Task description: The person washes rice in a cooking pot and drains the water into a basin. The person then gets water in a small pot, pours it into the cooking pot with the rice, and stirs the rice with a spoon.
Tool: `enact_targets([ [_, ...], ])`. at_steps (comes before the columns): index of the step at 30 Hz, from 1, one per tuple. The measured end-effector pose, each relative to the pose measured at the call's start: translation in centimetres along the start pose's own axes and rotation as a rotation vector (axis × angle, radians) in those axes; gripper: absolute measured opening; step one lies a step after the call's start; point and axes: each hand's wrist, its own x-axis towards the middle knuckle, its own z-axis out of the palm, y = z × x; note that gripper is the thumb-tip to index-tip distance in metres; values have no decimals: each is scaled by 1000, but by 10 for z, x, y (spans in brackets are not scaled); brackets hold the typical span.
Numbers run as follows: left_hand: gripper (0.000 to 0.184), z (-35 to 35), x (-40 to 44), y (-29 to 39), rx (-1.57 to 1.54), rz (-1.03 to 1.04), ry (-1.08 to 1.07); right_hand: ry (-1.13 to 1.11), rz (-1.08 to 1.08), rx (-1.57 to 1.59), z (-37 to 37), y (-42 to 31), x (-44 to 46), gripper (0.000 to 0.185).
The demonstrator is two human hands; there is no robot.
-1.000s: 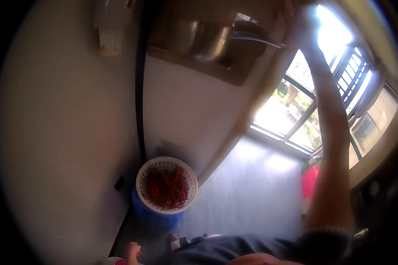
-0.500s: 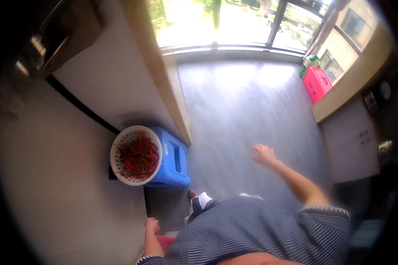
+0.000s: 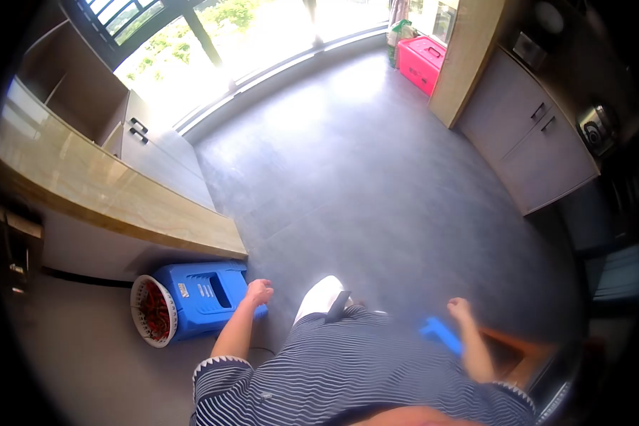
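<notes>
My left hand [image 3: 260,291], its fingers loosely curled and empty, hangs over the right edge of a blue plastic box-like stool [image 3: 192,312] with a slot in it. Against the stool's left side is a white perforated basket [image 3: 137,323] with red chili peppers [image 3: 157,314] inside. On the other side of my body, my right hand [image 3: 460,308] hangs over the grey floor with its fingers folded in; nothing shows in it. A blurred blue object [image 3: 441,334] lies beside my right forearm, partly hidden.
A stone-topped counter [image 3: 121,184] runs along the left. Grey cabinets [image 3: 532,142] with a metal appliance [image 3: 596,129] line the right. A pink lidded box [image 3: 422,64] stands by the far windows. Grey floor [image 3: 348,163] stretches between them. One white shoe [image 3: 321,295] shows below me.
My view has turned and moved forward, so the counter and right cabinets show more. My left hand has swung forward, while my right hand has dropped back and its fingers have folded.
</notes>
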Motion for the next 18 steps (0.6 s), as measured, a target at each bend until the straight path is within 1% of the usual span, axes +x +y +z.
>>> enact_targets([
  [1, 38, -4, 16, 27, 86, 76, -16, -6, 31, 38, -3, 4, -2, 27],
  [3, 38, -2, 61, 73, 140, 95, -64, -15, 95, 143, -10, 11, 2, 27],
  [5, 38, -7, 77, 136, 295, 153, -97, -3, 152, 277, -26, 18, 12, 27],
  [6, 33, -1, 87, 168, 280, 104, -96, 20, 147, 331, -40, 26, 24, 27],
  [8, 27, 10, 128, 210, 525, 258, -184, 65, 143, 440, -63, 43, 43, 27],
  [9, 21, 16, 139, 240, 539, 287, -191, 90, 141, 492, -76, 55, 55, 27],
  [10, 16, 21, 151, 270, 552, 316, -197, 122, 183, 581, -89, 66, 63, 28],
  [12, 15, 34, 187, 331, 763, 374, -259, 187, 276, 673, -112, 88, 69, 28],
  [13, 16, 43, 198, 366, 867, 407, -293, 223, 326, 714, -131, 93, 68, 28],
  [14, 16, 51, 209, 404, 856, 373, -305, 224, 408, 698, -143, 99, 65, 27],
  [16, 19, 73, 238, 473, 841, 437, -296, 252, 504, 760, -158, 112, 61, 28],
  [17, 21, 75, 244, 518, 785, 482, -217, 266, 570, 807, -156, 117, 54, 28],
  [18, 23, 75, 256, 600, 777, 581, -162, 310, 550, 891, -134, 122, 51, 27],
])
